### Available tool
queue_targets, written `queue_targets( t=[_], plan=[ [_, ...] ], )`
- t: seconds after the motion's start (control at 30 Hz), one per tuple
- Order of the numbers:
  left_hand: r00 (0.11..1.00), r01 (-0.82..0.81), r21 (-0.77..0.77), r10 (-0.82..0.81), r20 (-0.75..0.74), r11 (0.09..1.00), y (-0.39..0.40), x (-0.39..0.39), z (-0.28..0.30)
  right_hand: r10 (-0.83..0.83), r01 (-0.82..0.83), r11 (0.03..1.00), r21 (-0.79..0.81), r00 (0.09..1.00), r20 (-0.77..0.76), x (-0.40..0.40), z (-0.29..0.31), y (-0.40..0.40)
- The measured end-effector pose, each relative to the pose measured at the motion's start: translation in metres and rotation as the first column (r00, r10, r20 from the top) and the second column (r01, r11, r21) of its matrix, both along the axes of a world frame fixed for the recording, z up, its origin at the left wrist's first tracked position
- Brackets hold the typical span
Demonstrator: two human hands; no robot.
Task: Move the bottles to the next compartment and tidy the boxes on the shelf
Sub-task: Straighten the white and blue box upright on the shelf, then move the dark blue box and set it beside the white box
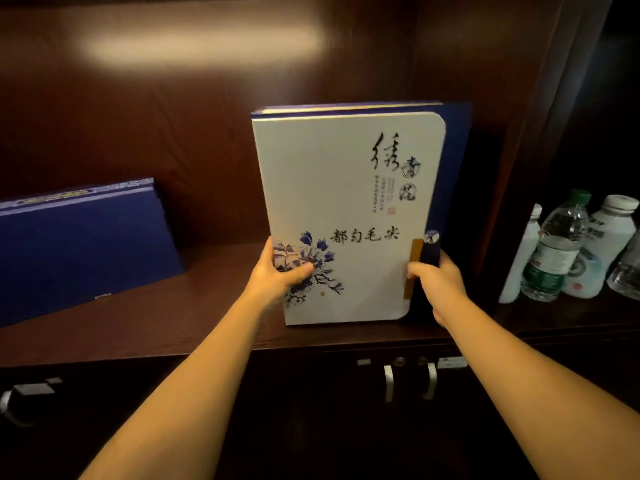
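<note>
Both grips clench the white box [346, 216], left hand [277, 271] on its left edge, right hand [436, 275] on its right, box upright with long axis vertical on the shelf [214, 306], blue box [79, 244] leaning far left, bottles [571, 251] right in the next compartment.

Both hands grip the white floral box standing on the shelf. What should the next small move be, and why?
Probably push the white floral box back toward the cabinet's rear panel: both the left hand and right hand grip its lower edges, and it stands upright near the shelf's front edge.
</note>
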State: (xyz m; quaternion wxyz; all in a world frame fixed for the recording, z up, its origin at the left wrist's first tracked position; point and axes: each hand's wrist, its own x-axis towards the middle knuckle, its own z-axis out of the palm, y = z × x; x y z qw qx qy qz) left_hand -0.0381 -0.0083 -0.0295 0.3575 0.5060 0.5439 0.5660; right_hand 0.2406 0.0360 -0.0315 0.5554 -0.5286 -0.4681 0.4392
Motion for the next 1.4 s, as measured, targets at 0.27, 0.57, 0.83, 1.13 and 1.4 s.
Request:
queue_targets(
  t=[0.27, 0.57, 0.83, 1.13, 1.4],
  plan=[
    [0.973, -0.219, -0.044, 0.214, -0.092, 0.975, -0.04, -0.098, 0.006, -0.309, 0.316, 0.803, 0.506, 0.946, -0.1, -0.075, 0.048, -0.072],
    [0.538, -0.73, 0.315, 0.795, -0.281, 0.606, -0.094, -0.286, 0.035, 0.161, -0.077, 0.686, 0.723, 0.986, -0.048, -0.315, 0.11, -0.125],
    [0.286, -0.951, 0.076, 0.944, -0.163, 0.301, -0.122, -0.479, 0.049, 0.198, -0.443, 0.835, 0.326, 0.795, 0.573, -0.532, 0.081, -0.021],
    [0.607, -0.795, 0.016, 0.795, -0.006, 0.607, -0.078, -0.539, 0.063, -0.127, -0.163, 0.913, 0.374, 0.758, 0.639, -0.605, 0.058, 0.015],
    [0.681, -0.705, -0.019, 0.685, 0.259, 0.709, -0.079, -0.537, 0.066, -0.096, -0.109, 0.948, 0.298, 0.798, 0.596, -0.619, 0.064, 0.016]
  ],
)
